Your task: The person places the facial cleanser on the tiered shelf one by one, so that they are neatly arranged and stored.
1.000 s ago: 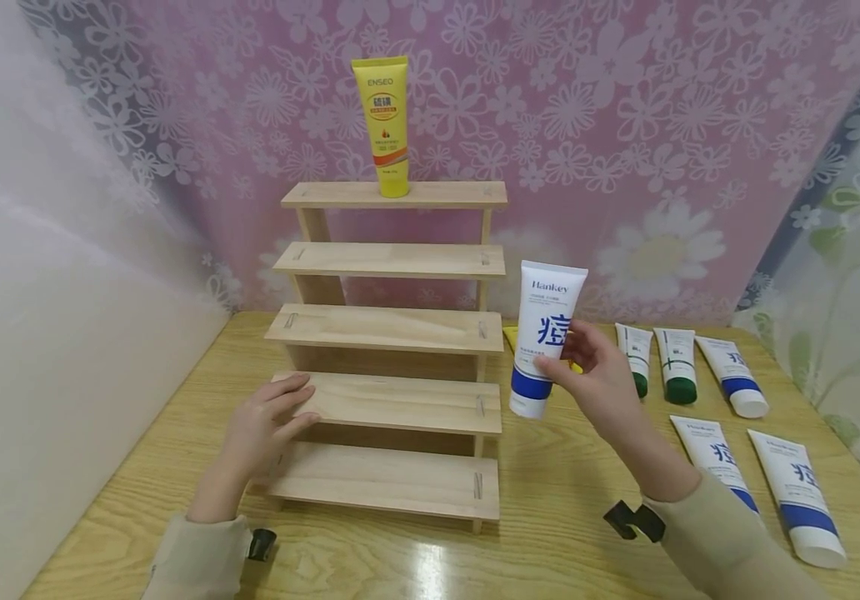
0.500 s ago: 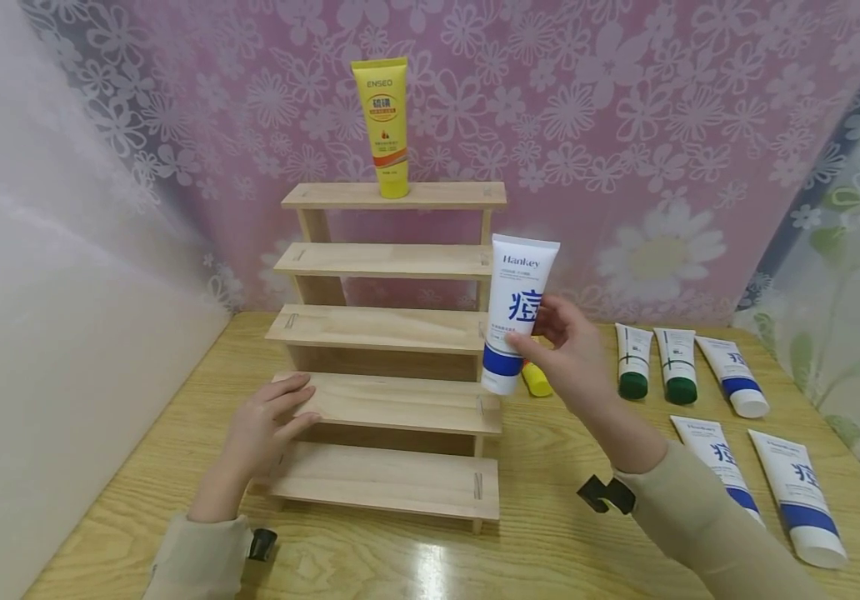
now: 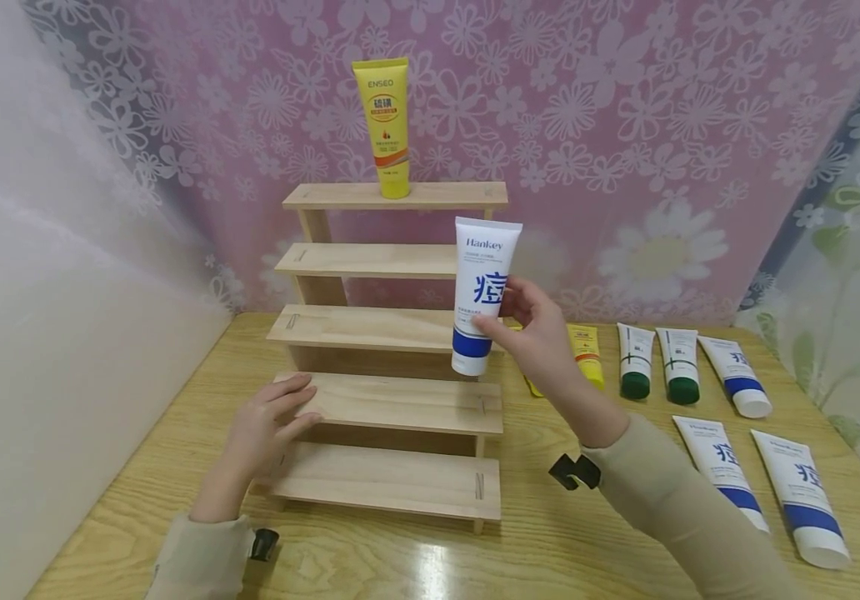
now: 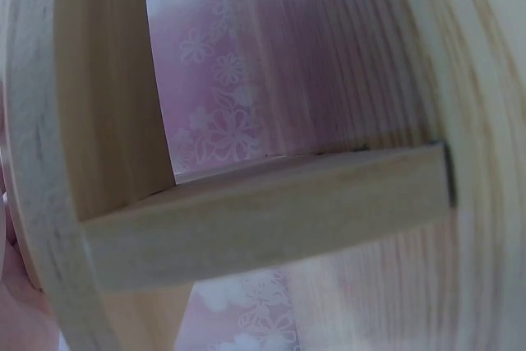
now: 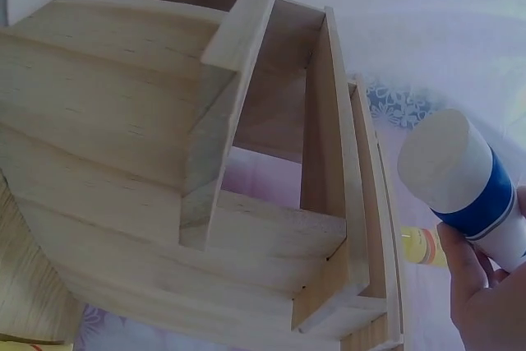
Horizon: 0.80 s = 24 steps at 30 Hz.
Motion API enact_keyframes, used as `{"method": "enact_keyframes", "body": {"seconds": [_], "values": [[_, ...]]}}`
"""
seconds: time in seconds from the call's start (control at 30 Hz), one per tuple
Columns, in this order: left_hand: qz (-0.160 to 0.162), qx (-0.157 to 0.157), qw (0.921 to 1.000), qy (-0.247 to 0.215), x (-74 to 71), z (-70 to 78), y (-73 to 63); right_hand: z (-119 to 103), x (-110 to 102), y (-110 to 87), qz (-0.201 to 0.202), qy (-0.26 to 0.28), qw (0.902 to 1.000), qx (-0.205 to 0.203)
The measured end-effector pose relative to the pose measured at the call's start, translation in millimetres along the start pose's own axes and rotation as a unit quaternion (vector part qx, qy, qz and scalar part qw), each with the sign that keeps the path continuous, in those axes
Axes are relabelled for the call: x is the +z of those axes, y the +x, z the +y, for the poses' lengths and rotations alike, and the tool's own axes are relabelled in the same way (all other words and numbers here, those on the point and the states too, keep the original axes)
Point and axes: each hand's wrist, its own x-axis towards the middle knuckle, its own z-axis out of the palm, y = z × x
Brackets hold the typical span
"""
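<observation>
In the head view, my right hand pinches a white and blue Hankey squeeze tube low on its right side, thumb in front. The tube is upright, slightly tilted, cap down, and overlaps the right end of the middle shelves of a wooden stepped display rack. In the right wrist view, its white cap shows beside the rack. My left hand rests on the left end of the second-lowest shelf, fingers stretched over the board. A yellow ENSEO tube stands cap down on the top shelf.
Right of the rack, several tubes lie on the wooden table: a yellow tube partly behind my right hand, green-capped tubes and blue-banded white tubes. A white wall stands left, a floral pink backdrop behind.
My right hand has carried the white and blue tube left and upward, from beside the rack to over its right end. The left hand stays in place.
</observation>
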Motion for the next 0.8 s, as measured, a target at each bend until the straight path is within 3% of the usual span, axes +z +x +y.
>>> {"method": "enact_keyframes", "body": {"seconds": [0.37, 0.8], "values": [[-0.001, -0.004, 1.0000, -0.002, 2.5, -3.5, -1.7, -8, 19, 13.3, -0.018, 0.036, 0.9991, -0.013], [0.000, -0.005, 1.0000, -0.005, 1.9, -3.6, 0.0, -19, 45, 35.0, -0.023, 0.011, 0.9980, -0.058]]}}
